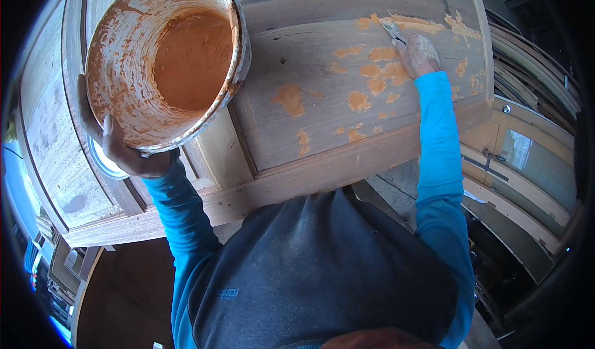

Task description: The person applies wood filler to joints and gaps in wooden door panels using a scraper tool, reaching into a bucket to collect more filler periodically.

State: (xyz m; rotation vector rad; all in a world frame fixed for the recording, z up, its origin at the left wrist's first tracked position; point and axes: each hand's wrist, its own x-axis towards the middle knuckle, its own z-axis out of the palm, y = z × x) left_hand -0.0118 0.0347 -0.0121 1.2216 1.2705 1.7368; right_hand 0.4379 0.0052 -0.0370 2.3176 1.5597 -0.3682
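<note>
My left hand (121,147) is closed on the rim of a white bucket (133,82), tilted so that its inside shows. Orange-brown filler paste (195,61) covers its bottom and streaks its walls. At the right, my right hand (420,54) grips a putty knife (392,29), whose blade lies against the wooden door (266,126). Several orange filler patches (290,99) dot the panel around and below the knife. The handle of the knife is mostly hidden in my fingers.
A round pale lid or tin (106,163) shows partly under the bucket. Stacked boards (527,70) lie beyond the door's right end. A framed panel with a glass pane (517,147) stands lower right. A brown board (127,287) is at lower left.
</note>
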